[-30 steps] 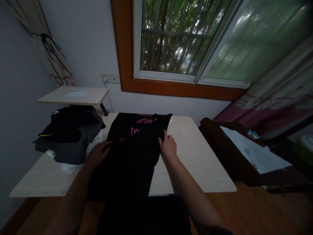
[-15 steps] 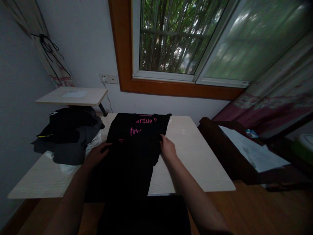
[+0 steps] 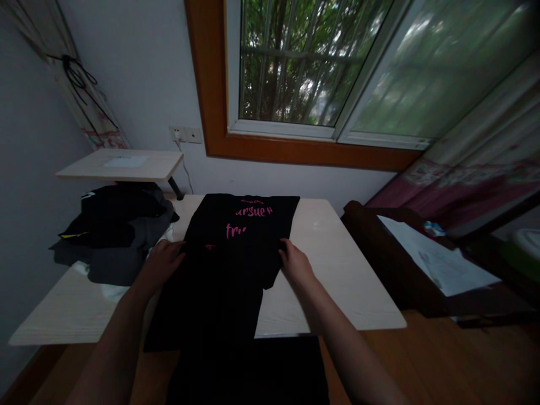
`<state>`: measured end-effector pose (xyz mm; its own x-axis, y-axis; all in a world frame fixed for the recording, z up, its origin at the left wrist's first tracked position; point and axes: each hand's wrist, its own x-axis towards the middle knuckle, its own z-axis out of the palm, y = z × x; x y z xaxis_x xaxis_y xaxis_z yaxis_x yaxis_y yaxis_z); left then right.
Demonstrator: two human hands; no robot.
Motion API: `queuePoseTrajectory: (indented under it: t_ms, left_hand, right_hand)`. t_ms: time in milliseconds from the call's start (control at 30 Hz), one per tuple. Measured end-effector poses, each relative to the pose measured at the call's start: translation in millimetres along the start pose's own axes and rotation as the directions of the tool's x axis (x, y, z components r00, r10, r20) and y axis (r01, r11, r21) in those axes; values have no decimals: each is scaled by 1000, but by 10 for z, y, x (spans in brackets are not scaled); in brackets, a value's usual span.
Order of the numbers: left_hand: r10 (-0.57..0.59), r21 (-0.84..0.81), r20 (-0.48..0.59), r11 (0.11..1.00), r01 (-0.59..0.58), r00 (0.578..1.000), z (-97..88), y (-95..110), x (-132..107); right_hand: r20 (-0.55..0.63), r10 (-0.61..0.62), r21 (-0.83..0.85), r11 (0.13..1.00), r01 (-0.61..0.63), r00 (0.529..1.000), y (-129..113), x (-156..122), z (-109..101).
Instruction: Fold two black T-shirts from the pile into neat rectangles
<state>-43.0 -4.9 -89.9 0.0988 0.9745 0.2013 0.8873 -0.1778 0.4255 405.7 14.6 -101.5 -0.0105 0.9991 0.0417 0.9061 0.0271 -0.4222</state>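
Shirt (image 3: 236, 264) lay flat mid-counter (image 3: 337, 270), pink print (image 3: 253, 212) toward 12 o'clock, lower end hanging off the edge at 6. Our left hand (image 3: 162, 261) pinched its 9 o'clock edge and our right hand (image 3: 295, 263) its 3 o'clock edge. Fingers were closed on fabric, approx. level w/ each other, just below the print. Pile (image 3: 118, 236) of dark clothes sat at 10 o'clock, right beside the left hand; too dim to tell if they touched. Small shelf (image 3: 120, 165) stood over it at 11. Papers (image 3: 439, 261) lay on a dark stand (image 3: 363, 236) at 3 o'clock, well apart.

Risks, as we judged them: much fabric hung past the edge at 6, so if both grips loosened, that weight could drag the shirt off the counter. An uneven pull, one hand ahead of the other, would skew it & wrinkle the print area. The left hand, so near the pile, could snag sth. & pull it onto the shirt. Dim light made the black edges hard to line up.
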Motion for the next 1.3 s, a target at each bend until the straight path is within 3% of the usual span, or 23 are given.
queuePoseTrajectory:
  t_ms: [67,167,367,467,600,733,833,1067,1300]
  left_hand:
    - [42,73,-19,997,-40,999,38,159,49]
    - [84,94,44,992,-88,996,153,413,129]
    - [11,85,133,996,-23,991,437,656,312]
    - [11,6,209,1000,-12,978,469,706,374]
    - [110,-171,199,982,-76,974,416,811,345]
    - [189,-454,255,889,-55,948,358,931,196]
    - [193,-562,314,827,18,930,314,1032,68]
    - [354,-699,434,712,62,829,233,1356,-76]
    - [530,-721,419,688,-85,737,298,1699,-77]
  right_hand:
    - [-29,17,10,1000,-17,999,20,54,-13]
    - [-107,21,39,999,-17,994,86,210,-25]
    - [-222,0,118,993,26,975,254,605,32]
    - [-242,0,106,994,27,970,284,745,61]
    - [-263,1,32,999,8,965,273,931,17]
    - [-272,-45,-82,996,23,961,255,1143,-94]
    - [-229,-104,-172,983,65,968,247,1260,-175]
    - [-172,-131,-192,977,97,976,188,1310,-289]
    - [-68,-85,-152,986,73,994,112,1314,-322]
